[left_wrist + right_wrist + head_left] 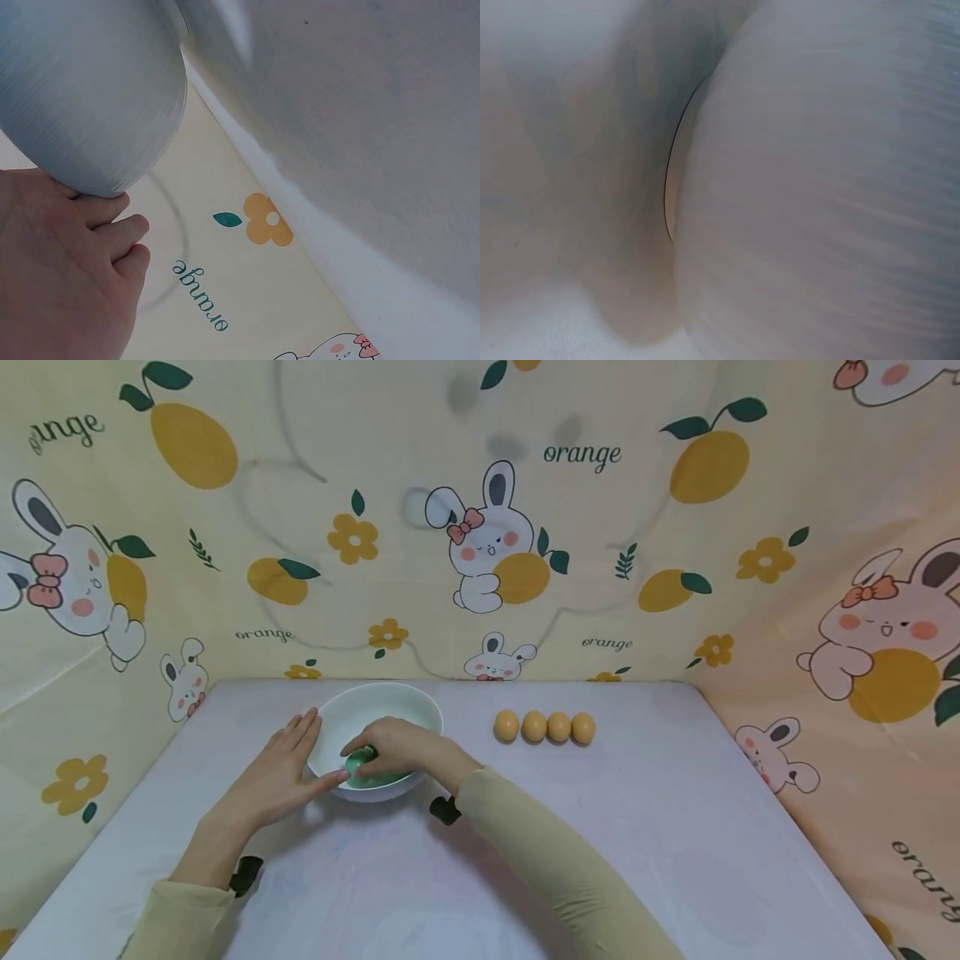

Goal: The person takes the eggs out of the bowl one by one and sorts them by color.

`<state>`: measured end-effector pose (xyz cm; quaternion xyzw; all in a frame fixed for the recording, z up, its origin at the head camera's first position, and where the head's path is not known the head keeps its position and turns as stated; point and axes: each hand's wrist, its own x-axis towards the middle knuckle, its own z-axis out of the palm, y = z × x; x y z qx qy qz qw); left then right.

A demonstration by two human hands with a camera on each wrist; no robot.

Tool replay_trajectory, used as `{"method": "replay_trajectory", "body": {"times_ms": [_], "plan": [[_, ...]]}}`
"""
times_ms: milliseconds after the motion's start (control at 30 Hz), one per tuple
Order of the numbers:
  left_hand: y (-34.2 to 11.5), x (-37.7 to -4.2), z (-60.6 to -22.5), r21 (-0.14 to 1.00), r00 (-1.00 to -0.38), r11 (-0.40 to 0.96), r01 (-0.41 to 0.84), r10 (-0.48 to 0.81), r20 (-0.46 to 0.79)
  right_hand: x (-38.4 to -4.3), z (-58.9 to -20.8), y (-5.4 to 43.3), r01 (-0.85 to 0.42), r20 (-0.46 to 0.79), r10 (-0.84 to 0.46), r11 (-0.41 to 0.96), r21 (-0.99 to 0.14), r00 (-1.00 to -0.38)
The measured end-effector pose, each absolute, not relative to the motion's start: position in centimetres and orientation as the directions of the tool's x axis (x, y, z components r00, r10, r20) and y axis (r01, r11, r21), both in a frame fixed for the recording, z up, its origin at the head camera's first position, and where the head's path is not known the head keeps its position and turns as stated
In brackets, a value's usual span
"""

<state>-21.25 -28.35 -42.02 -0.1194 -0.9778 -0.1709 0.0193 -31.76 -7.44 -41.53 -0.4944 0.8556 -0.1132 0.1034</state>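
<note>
A large white bowl (pixel 418 702) stands on the table, left of centre. My left hand (pixel 277 768) rests against its left side, fingers stretched along the outer wall and thumb reaching to the near rim. In the left wrist view the fingertips of the left hand (pixel 67 262) touch the bowl (pixel 90 90). Inside the bowl, my right hand (pixel 397 747) grips a green object (pixel 357 763), its kind mostly hidden by the fingers. Only the bowl's outer wall (pixel 817 187) fills the right wrist view; the right hand is out of sight there.
Several brown eggs (pixel 534 727) lie in a row on the table, right of the bowl. The table (pixel 420 877) has a pale cover. A printed cloth (pixel 600 527) with rabbits and oranges hangs behind it and along both sides.
</note>
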Motion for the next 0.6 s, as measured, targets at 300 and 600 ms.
{"method": "replay_trajectory", "body": {"times_ms": [300,600], "plan": [[-28.36,-21.23,-41.95,0.318,-0.970,0.916,0.244,0.227,0.088,-31.54,-41.26,-7.40,-0.836,-0.079,-0.881,0.468,-0.286,-0.466],[-28.29,-21.11,-41.87,0.329,-0.969,0.912,0.246,0.229,0.088,-31.63,-41.50,-7.26,-0.829,-0.065,-0.876,0.474,-0.297,-0.477]]}}
